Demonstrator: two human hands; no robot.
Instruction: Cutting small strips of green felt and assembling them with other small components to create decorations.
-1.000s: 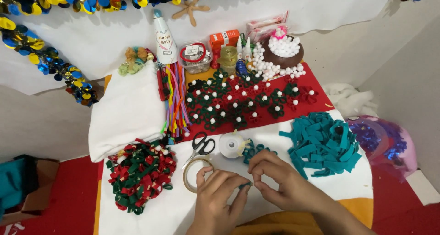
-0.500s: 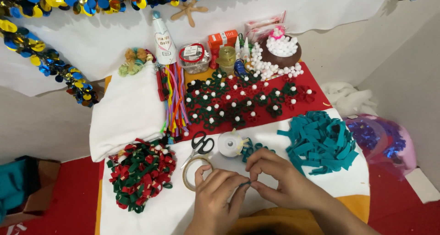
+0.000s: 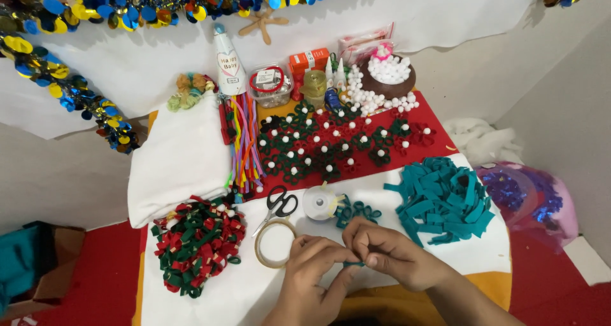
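Teal felt strip point(image 3: 352, 263) pinched between both grips.

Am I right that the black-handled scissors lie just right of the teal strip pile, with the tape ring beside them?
Not quite. In the head view the scissors lie well left of the teal strip pile, near the tape ring, above the left hand.

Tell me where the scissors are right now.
In the head view, the scissors lie left of centre, just above the tape ring and beside the white spool.
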